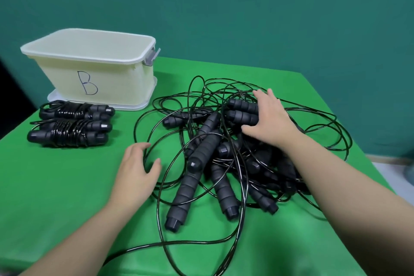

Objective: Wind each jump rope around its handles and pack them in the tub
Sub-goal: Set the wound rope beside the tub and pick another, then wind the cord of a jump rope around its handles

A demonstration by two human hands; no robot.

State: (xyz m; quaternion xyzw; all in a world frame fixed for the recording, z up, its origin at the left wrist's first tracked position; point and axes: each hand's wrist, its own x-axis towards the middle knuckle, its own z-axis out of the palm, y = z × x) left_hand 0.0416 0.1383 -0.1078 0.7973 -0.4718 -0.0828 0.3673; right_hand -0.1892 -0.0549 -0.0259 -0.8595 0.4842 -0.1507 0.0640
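Head view: hands (272, 119) on tangled jump ropes (224, 152).

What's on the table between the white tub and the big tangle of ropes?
In the head view, only bare green tablecloth lies between the tub and the tangled ropes. The two wound bundles sit in front of the tub, off that stretch.

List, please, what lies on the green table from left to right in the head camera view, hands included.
Two wound jump ropes → left hand → tangled pile of jump ropes → right hand, which rests on a pair of handles in the pile. I omit the tub: it stands behind, above the wound ropes.
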